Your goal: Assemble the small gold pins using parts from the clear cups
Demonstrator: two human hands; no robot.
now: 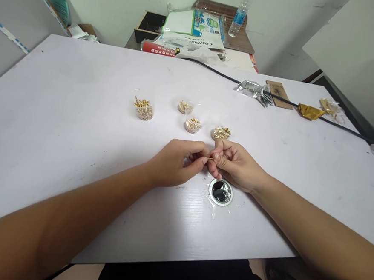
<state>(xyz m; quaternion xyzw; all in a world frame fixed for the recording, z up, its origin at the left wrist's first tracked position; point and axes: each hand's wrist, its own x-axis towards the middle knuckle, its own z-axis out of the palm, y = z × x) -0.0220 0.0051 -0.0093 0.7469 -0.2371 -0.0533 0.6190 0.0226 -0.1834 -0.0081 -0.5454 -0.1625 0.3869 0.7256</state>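
Note:
My left hand and my right hand meet fingertip to fingertip over the white table. Both are closed in a pinch on a thin gold pin held between them. Just beyond the hands stand several small clear cups of gold pins: one at the left, one at the back, one in the middle and one closest to my right hand. A round black lid with a silver rim lies on the table under my right wrist.
A black cable crosses the far right of the table. Beside it lie silver foil packets, a brown strip, a gold wrapper and a clear bag. Behind the table are boxes, printed packages and a water bottle.

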